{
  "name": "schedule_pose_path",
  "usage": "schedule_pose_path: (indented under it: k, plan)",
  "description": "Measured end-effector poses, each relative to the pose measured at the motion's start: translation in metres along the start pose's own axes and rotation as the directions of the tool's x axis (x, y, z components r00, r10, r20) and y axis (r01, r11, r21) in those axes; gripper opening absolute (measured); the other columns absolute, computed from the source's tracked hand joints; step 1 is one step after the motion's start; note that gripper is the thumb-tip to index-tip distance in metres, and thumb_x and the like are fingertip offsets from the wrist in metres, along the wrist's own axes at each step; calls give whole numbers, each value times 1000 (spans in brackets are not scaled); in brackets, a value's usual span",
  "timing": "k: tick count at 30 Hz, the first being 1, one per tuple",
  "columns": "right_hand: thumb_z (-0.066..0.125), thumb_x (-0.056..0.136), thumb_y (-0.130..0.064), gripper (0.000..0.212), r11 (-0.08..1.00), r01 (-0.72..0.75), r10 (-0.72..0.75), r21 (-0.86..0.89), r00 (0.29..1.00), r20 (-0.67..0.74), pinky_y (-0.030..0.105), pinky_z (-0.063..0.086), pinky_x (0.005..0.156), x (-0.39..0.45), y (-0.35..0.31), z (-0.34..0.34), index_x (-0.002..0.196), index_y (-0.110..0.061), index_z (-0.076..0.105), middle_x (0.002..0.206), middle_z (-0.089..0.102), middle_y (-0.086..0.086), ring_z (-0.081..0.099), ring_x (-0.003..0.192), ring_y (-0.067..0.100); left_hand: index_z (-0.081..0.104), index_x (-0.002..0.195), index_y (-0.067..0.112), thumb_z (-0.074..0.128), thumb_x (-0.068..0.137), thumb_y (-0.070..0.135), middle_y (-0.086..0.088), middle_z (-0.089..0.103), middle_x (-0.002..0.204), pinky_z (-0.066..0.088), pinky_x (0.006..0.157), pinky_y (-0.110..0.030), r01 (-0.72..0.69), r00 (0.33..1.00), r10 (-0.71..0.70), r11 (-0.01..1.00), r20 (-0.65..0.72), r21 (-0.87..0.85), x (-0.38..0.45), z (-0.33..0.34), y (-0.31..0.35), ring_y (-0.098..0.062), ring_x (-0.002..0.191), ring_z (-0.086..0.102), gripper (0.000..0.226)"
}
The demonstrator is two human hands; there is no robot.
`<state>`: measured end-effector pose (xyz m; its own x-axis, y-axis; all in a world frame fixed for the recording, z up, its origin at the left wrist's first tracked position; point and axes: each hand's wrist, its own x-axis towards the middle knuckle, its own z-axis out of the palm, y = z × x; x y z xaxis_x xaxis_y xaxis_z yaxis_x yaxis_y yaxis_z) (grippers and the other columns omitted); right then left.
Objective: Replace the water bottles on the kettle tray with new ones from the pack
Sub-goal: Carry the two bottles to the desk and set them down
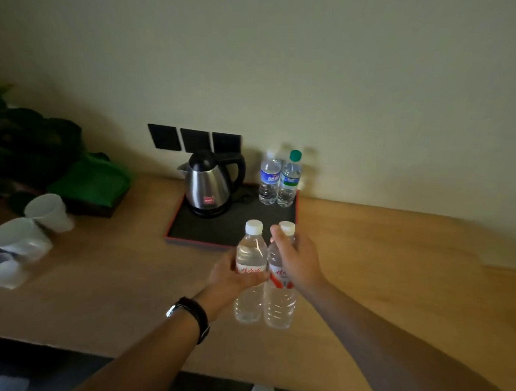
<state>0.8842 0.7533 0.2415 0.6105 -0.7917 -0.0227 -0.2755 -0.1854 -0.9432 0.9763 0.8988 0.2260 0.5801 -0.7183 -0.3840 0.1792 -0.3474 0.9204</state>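
Observation:
Two clear bottles with white caps and red labels stand side by side above the wooden desk, in front of the tray. My left hand grips the left bottle at its label. My right hand wraps the shoulder of the right bottle. The black kettle tray with a red rim holds a steel kettle at its back left. A blue-label bottle and a green-cap bottle stand at the tray's back right corner.
Several plastic cups lie at the desk's left edge. A green bundle on a dark box and dark plant leaves sit at the back left. Three black wall sockets are behind the kettle. Bare desk surface extends to the right.

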Motion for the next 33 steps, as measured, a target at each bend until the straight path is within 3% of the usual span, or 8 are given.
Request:
schedule_pose_path:
  k: [5, 8, 13, 18, 21, 23, 28, 33]
  plan:
    - [60, 86, -59, 28, 997, 22, -20, 68, 999, -35, 25, 55, 66, 17, 35, 5, 88, -31, 63, 83, 72, 0, 69, 75, 14, 57, 133, 29, 96, 64, 26, 6, 72, 121, 56, 96, -39, 29, 998, -36, 989, 48, 143, 43, -2, -4, -12, 111, 69, 79]
    - [63, 88, -52, 20, 996, 47, -44, 76, 998, -41, 21, 53, 63, 27, 49, 11, 86, -33, 61, 80, 71, 0, 67, 72, 10, 56, 126, 34, 97, 62, 24, 11, 68, 119, 54, 86, -25, 19, 999, -24, 978, 25, 206, 61, -4, -3, -4, 105, 65, 77]
    - [67, 90, -39, 13, 988, 131, -125, 82, 989, -75, 21, 50, 62, 36, 63, 23, 83, -30, 61, 75, 67, -3, 62, 69, 7, 52, 119, 42, 96, 64, 23, 13, 65, 119, 53, 90, -28, -23, 999, 16, 961, 29, 277, 84, -7, -14, -10, 110, 63, 73]
    - [64, 87, -38, 25, 980, 197, -191, 30, 971, -146, 35, 53, 68, 36, 68, 28, 95, -15, 64, 84, 66, 7, 65, 78, 21, 58, 122, 37, 96, 61, 30, 15, 68, 114, 51, 78, -14, -89, 995, 70, 949, 74, 301, 95, -14, -24, -2, 105, 66, 72]
    - [62, 88, -37, 22, 959, 283, -278, 3, 944, -176, 36, 52, 70, 28, 69, 27, 98, -17, 63, 88, 64, 5, 64, 81, 21, 59, 118, 39, 93, 56, 39, 15, 69, 113, 53, 69, -8, -117, 990, 90, 947, 105, 300, 96, -15, -29, 7, 103, 65, 71]
    - [60, 90, -38, 19, 952, 304, -302, -18, 937, -176, 39, 51, 66, 24, 70, 24, 93, -19, 59, 86, 61, 4, 62, 79, 21, 58, 119, 39, 93, 56, 38, 13, 69, 115, 56, 75, -13, -119, 989, 88, 948, 115, 295, 96, -14, -34, 1, 106, 66, 72]
    - [61, 87, -40, 23, 954, 295, -301, -56, 940, -161, 40, 50, 67, 17, 67, 21, 94, -18, 57, 87, 62, 5, 62, 80, 19, 60, 123, 30, 92, 62, 40, 4, 70, 120, 58, 94, -46, -119, 982, 76, 960, 172, 254, 100, -15, -36, -17, 112, 68, 69]
    - [62, 83, -36, 20, 956, 291, -291, -30, 941, -171, 18, 46, 79, 16, 46, 20, 102, -35, 58, 102, 66, -20, 64, 92, 4, 44, 142, 31, 94, 54, 41, 7, 59, 135, 51, 104, -41, -168, 968, 94, 932, 234, 322, 98, -23, -21, -13, 123, 58, 102]
